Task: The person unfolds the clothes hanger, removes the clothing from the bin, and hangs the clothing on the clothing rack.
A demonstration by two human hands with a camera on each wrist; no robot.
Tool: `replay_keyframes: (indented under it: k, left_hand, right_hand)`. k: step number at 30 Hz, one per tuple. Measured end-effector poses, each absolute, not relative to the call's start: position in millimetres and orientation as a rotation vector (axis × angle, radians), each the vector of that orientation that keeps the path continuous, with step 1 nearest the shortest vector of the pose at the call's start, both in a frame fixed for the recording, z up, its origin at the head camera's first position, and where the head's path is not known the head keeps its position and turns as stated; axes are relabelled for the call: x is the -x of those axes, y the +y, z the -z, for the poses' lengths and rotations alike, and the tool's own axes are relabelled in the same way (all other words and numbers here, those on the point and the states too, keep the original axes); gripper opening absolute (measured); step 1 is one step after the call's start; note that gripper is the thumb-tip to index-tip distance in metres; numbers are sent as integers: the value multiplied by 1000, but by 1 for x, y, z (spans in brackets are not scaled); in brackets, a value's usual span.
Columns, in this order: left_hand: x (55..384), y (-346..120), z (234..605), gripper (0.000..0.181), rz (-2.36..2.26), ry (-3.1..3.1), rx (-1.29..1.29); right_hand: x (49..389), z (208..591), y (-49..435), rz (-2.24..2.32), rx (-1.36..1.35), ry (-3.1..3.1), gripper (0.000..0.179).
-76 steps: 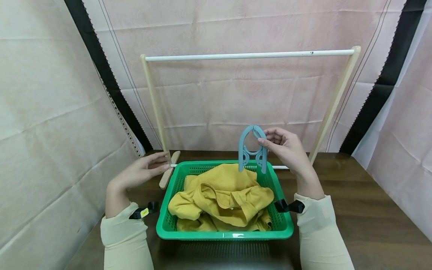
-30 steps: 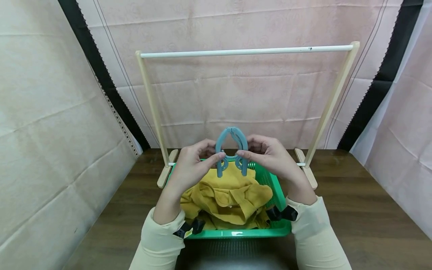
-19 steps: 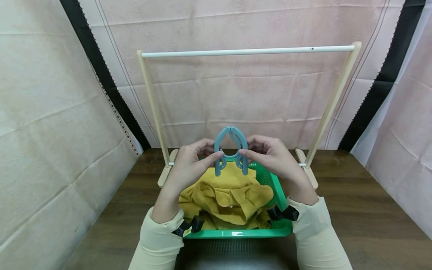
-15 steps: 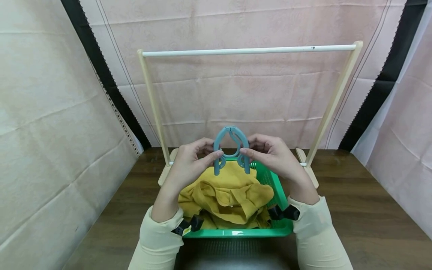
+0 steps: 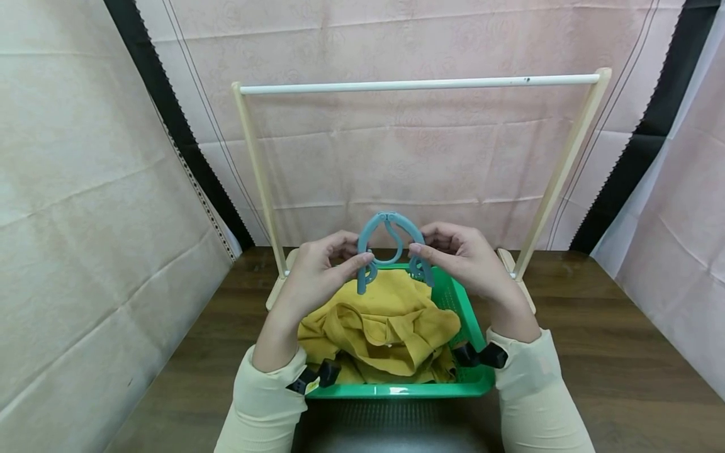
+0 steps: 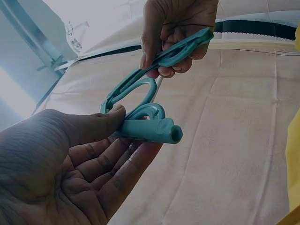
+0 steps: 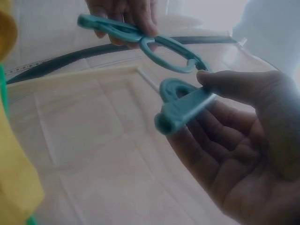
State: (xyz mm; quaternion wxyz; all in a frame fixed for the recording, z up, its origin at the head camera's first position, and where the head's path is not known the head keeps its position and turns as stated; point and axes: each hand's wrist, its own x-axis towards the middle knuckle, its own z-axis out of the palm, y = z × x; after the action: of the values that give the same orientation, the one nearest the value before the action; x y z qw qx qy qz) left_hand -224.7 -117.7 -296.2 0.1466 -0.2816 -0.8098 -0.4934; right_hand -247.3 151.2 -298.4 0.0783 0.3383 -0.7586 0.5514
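Observation:
A blue folding clothes hanger (image 5: 369,228) is held up over the far end of a green basket (image 5: 396,392). My left hand (image 5: 323,264) pinches one of its arms between thumb and fingers, and in the left wrist view that arm (image 6: 150,131) shows a hollow end. The other arm (image 7: 183,111) is gripped by my right hand (image 5: 461,258); its lower end angles out to the right. Between the two arms hangs the hanger's curved hook. A crumpled yellow garment (image 5: 379,333) with a collar lies in the basket below my hands.
Behind the basket stands a rack with a white horizontal bar (image 5: 419,85), pale uprights (image 5: 258,163) and wooden feet. Everything rests on a dark wooden table (image 5: 612,352), with pale cloth walls (image 5: 408,163) at the back and sides.
My left hand came from the rack's left foot to the hanger, which moved left to the middle. Lately my right hand has shifted right, spreading the hanger's arms wider.

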Motion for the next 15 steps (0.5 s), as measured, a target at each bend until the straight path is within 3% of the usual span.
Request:
replay_keyframes:
  k: [15]
  left_hand:
    - [226,-121,297,15,1360,-2349,828]
  right_hand:
    - [247,298,155,-1677,-1007,-2266,17]
